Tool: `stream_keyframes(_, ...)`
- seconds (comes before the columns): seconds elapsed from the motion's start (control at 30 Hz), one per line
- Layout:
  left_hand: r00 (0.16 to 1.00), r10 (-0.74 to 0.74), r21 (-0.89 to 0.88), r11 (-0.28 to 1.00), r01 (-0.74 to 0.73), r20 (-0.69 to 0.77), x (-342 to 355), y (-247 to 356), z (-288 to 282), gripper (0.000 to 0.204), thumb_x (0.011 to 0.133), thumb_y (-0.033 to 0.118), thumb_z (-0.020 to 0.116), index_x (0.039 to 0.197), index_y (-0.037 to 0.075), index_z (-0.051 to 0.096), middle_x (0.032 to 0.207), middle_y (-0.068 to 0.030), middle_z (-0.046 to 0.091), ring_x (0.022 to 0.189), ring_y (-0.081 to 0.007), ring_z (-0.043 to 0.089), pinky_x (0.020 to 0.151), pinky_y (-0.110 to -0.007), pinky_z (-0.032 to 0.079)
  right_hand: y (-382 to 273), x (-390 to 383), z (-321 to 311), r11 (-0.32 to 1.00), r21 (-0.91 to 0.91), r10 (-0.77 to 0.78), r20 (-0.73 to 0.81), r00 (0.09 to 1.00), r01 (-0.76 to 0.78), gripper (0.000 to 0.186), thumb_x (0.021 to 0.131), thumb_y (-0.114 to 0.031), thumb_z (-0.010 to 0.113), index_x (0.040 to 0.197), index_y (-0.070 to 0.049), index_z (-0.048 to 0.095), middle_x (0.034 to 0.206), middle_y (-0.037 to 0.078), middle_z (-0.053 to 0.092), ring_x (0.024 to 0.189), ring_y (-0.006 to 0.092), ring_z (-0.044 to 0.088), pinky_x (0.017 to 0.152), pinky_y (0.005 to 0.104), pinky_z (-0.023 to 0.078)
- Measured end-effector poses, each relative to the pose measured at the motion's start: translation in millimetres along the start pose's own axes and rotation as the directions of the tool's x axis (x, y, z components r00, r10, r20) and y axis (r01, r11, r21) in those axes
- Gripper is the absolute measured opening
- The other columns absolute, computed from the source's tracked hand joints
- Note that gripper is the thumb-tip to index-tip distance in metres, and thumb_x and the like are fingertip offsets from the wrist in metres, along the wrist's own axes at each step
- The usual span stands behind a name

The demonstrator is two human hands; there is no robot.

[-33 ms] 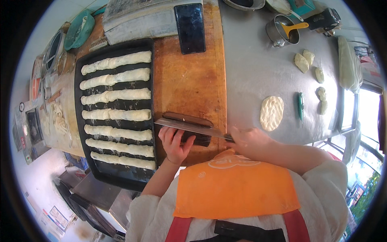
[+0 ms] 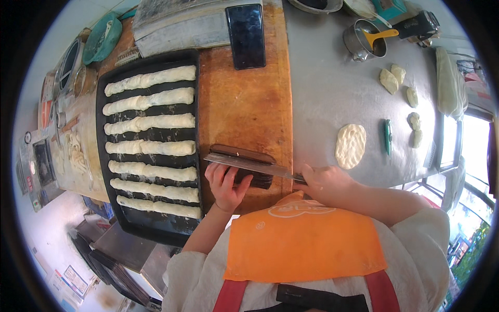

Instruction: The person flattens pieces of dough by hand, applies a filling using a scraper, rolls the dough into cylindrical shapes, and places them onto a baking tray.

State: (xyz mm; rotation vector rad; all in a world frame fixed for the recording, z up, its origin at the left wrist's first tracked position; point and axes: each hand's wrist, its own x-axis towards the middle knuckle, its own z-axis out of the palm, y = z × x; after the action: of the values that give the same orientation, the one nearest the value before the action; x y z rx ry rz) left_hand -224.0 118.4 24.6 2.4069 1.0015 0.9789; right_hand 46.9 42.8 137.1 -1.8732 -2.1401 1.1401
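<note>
My right hand (image 2: pixel 325 182) grips the handle of a long-bladed knife (image 2: pixel 254 165), whose blade lies slantwise across the front of the wooden board. Under the blade is a dark brown block (image 2: pixel 262 180), partly hidden by the knife and by my fingers. My left hand (image 2: pixel 226 186) is curled over the block's left part, fingertips close to the blade. Just beyond the blade, a long dark brown slice (image 2: pixel 243 152) lies along it on the wooden board (image 2: pixel 244 114). What the block is made of I cannot tell.
Left of the board, a black baking tray (image 2: pixel 150 223) holds several long dough rolls (image 2: pixel 150 148). A phone (image 2: pixel 245 36) lies at the back. On the metal table to the right are a flattened dough piece (image 2: pixel 351 146), a green tool (image 2: pixel 388 138), small dough lumps (image 2: pixel 389 81) and a metal pot (image 2: pixel 365 40).
The knife and my right hand have shifted slightly to the right. My left hand stays in place on the block.
</note>
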Motion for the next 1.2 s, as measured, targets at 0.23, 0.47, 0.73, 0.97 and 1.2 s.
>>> stream_keyframes(0.23,1.0,-0.002,-0.009,1.0,0.002,-0.015,-1.0,-0.6,0.9,0.044,0.076,0.027,0.085,0.11,0.006,0.067,0.124,-0.0125,0.059,0.117,-0.0371,0.051,0.101,-0.051,0.041,6.3,-8.0,10.1,0.998,0.031,-0.046,-0.062,0.997,0.048,0.041,0.099,-0.039,0.062,0.096,-0.001,0.046,0.065,0.019,0.062,0.061,0.0407,0.065,0.053,0.0482,0.052)
stream_keyframes(0.47,1.0,-0.02,-0.009,1.0,0.02,-0.018,0.8,1.8,1.1,0.045,0.076,0.026,0.085,0.112,0.006,0.066,0.123,-0.0121,0.059,0.115,-0.036,0.052,0.1,-0.05,0.041,9.4,5.3,19.0,1.0,0.015,0.006,0.013,1.0,-0.006,0.041,0.099,-0.037,0.062,0.095,0.0,0.046,0.065,0.018,0.06,0.063,0.0397,0.066,0.054,0.0472,0.054)
stream_keyframes(0.73,1.0,0.011,-0.012,1.0,-0.011,-0.004,8.0,2.9,-1.3,0.043,0.078,0.026,0.084,0.111,0.006,0.065,0.122,-0.0119,0.06,0.112,-0.0356,0.054,0.097,-0.049,0.043,9.1,2.1,9.6,0.988,-0.058,0.152,0.216,0.965,-0.143,0.038,0.1,-0.034,0.06,0.096,0.002,0.048,0.074,0.018,0.067,0.069,0.0368,0.069,0.059,0.045,0.056)
stream_keyframes(0.97,0.998,-0.035,-0.011,0.999,0.035,0.05,21.6,15.4,-13.8,0.036,0.078,0.015,0.083,0.108,0.003,0.067,0.117,-0.0135,0.063,0.108,-0.0358,0.058,0.095,-0.046,0.046,14.2,9.6,24.9,0.998,0.022,0.049,0.039,0.998,-0.05,0.041,0.101,-0.038,0.059,0.105,0.002,0.05,0.076,0.018,0.067,0.07,0.0388,0.069,0.061,0.0466,0.056)
stream_keyframes(1.2,0.919,-0.351,0.028,0.936,0.352,0.182,86.9,-6.3,-22.1,0.04,0.084,0.003,0.072,0.123,-0.003,0.061,0.121,-0.0223,0.065,0.11,-0.0367,0.065,0.094,-0.041,0.054,45.0,-72.6,14.4,0.969,0.057,0.233,0.096,0.968,-0.239,0.041,0.099,-0.042,0.059,0.109,-0.003,0.053,0.076,0.021,0.067,0.073,0.041,0.068,0.065,0.0505,0.055)
